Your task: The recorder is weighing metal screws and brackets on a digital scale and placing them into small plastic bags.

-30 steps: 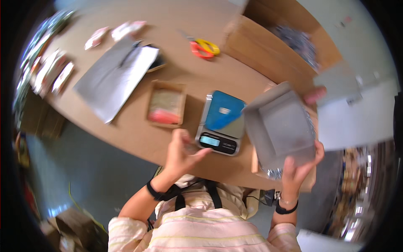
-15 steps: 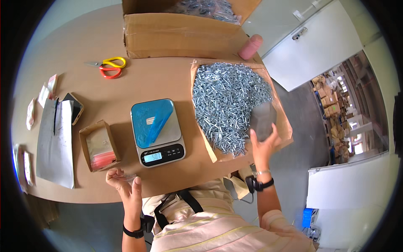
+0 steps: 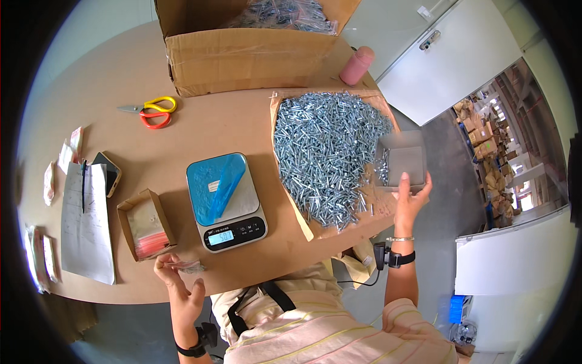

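1. Brown and rounded, the table fills most of the view; a grey floor shows beyond its right edge and pale cabinets stand at the upper right, with stacked boxes blurred in the far room behind them.
2. At the table's far edge stands a large carton full of bagged metal parts, and a pink cylinder stands just beside its right corner.
3. Scissors with yellow and red handles lie left of the carton, well apart from everything else.
4. A flattened cardboard sheet at the right carries a wide heap of screws.
5. The right hand grips a small grey tray by its near edge, thumb on top, holding it at the heap's right rim; a few screws lie along the tray's left side.
6. A scale sits mid-table with a blue bag on its pan and its display lit.
7. Left of it is a small open box holding clear bags with red strips.
8. The left hand is at the near edge, its fingers loosely curled over a small clear bag lying on the table; whether it pinches the bag I cannot tell.
9. Farther left lie a paper sheet, a phone and several small packets.
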Demonstrator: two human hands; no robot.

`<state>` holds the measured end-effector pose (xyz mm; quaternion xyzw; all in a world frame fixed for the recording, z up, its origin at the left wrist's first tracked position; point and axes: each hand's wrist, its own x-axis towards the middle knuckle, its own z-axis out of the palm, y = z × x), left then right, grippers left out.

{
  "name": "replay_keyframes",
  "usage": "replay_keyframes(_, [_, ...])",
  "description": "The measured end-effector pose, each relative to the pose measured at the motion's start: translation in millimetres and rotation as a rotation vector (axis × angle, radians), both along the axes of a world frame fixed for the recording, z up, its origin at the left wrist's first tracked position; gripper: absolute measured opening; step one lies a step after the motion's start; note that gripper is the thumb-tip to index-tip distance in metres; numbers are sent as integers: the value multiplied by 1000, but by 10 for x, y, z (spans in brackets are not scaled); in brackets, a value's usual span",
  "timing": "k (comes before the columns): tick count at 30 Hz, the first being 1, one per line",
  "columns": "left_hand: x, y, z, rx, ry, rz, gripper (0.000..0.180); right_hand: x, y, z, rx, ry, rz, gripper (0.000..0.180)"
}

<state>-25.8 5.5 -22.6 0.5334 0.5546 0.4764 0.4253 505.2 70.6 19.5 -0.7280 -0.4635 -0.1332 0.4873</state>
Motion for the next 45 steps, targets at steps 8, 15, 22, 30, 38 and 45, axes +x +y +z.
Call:
replay_keyframes(8, [-100,28,345,-48,261,39,54,-868,331,282,-196,1316,714,57])
replay_keyframes(15, [40,15,513,98,624,-24,31,-2245,843,117,-674,1271,882,46])
replay_keyframes(22, [363,-94,588,121,585,-188,36,-2380,490,222,-332,258,993,52])
replay_keyframes(30, [745,-47,388,213,371,-270,20,-2436,-298,75,-647,-38,1319,25])
replay_keyframes(38, [636,-5,499,245,445,-297,14,-2297,-363,139,-557,85,1247,19])
replay_keyframes(45, [663,61,501,289,525,-307,13,-2247,-359,171,-535,59,1267,15])
